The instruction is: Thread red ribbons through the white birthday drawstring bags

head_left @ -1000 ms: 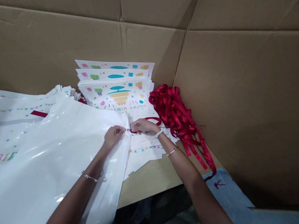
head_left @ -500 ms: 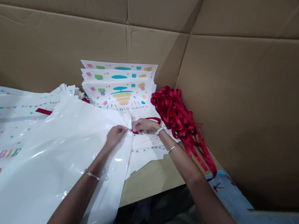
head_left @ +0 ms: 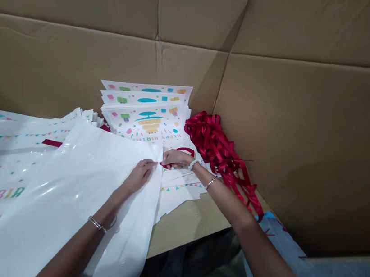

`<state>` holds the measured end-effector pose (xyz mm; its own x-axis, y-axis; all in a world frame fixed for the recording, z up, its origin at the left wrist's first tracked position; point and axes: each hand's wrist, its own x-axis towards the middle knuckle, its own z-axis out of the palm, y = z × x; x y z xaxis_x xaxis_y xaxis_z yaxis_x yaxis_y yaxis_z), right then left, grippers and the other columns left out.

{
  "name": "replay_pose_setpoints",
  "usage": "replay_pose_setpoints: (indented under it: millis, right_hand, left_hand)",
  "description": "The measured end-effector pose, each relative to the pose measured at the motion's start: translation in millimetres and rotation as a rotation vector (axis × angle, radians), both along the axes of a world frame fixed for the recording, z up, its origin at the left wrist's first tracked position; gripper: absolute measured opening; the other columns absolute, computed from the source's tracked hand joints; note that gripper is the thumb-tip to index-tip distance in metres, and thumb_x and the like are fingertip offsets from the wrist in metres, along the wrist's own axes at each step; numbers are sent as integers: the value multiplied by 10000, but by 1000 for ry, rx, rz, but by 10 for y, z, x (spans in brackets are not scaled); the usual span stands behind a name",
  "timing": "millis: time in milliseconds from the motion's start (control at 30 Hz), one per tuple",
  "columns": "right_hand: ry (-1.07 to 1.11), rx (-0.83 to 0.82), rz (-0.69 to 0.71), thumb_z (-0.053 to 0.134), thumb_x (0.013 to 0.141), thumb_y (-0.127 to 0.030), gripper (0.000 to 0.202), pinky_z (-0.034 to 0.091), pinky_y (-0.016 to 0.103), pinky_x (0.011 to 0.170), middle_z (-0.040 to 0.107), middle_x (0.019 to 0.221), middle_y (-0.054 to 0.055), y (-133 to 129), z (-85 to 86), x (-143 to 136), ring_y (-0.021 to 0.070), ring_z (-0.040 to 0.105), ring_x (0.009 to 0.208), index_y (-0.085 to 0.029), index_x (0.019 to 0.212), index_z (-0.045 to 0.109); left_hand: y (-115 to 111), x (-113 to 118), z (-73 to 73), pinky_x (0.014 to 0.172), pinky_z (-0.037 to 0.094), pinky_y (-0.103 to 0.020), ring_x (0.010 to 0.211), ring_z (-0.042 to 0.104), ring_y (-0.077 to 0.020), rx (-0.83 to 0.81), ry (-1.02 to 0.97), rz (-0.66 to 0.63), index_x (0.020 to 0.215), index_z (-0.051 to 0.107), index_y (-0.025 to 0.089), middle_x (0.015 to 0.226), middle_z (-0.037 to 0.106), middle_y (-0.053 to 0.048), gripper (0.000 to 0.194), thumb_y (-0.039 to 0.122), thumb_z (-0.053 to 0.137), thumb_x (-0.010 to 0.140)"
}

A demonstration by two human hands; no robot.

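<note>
The left hand is pinching the right edge of a glossy white sheet, fingertips together on the gathered material. The right hand is closing its fingers on a red ribbon at that same edge, the two hands nearly touching; whether the ribbon is passing through the sheet cannot be told. The sheet is covering the left part of the work area and is hanging past the front edge of the table. Printed sheets are lying under the right hand and leaning up against the cardboard wall. A bundle of red ribbons is lying just beyond the right wrist, its ends trailing toward the table's right edge, limiting room on that side. Toward the person, a strip of tabletop is showing between the printed sheets and the front edge.
</note>
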<state>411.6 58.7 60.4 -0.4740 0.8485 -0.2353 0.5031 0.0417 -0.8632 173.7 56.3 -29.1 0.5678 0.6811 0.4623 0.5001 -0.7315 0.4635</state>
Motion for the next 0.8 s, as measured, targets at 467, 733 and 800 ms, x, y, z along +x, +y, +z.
replay_pose_setpoints:
  millis: [467,733,800]
  right_hand:
    - [-54,88,-23,630,1013,-363,296,591,271,711,666,1033,59,-185,45,114,130,662,826,-115,1174,642]
    - [-147,198,-34,633,1007,-380,350,598,357,839,656,1167,90,-172,-4,27,185,671,981,-125,1247,631]
    - [-181,242,-49,634,1006,-384,352,597,360,846,657,1169,90,-193,-19,56,189,670,985,-123,1242,634]
  left_hand:
    - [-80,56,-80,986,455,-482,1110,535,-284,189,177,52,1412,634,206,1224,581,-156,499,197,365,992]
    - [-138,78,-86,1012,437,-485,1157,536,-307,185,187,107,1432,627,205,1267,570,-162,506,227,372,996]
    - [-158,89,-87,1016,435,-484,1176,533,-308,197,204,120,1434,622,204,1284,569,-162,498,250,374,1005]
